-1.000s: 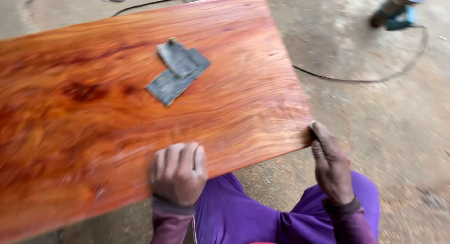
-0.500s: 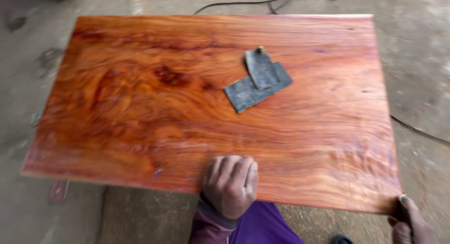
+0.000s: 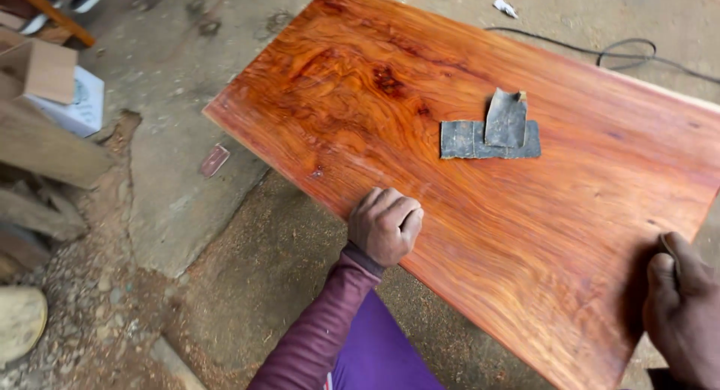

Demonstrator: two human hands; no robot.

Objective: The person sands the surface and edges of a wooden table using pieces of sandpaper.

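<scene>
- Dusty concrete floor (image 3: 187, 187) lies under a reddish wooden board (image 3: 480, 210) filling the frame's middle.
- Your left hand (image 3: 385, 226) rests curled, knuckles up, on the board's near edge, gripping nothing.
- Your right hand (image 3: 681, 307) pinches a small scrap of sandpaper at the board's near right corner.
- Two grey sandpaper sheets (image 3: 491, 131) overlap mid-board, well apart from both hands.
- A black cable (image 3: 622, 52) trails beyond the board's far edge.

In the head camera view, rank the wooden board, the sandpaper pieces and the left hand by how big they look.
1. Wooden board, by far the largest.
2. Left hand and sandpaper pieces look alike in size; the hand is nearer the camera, so I won't rank them.
</scene>
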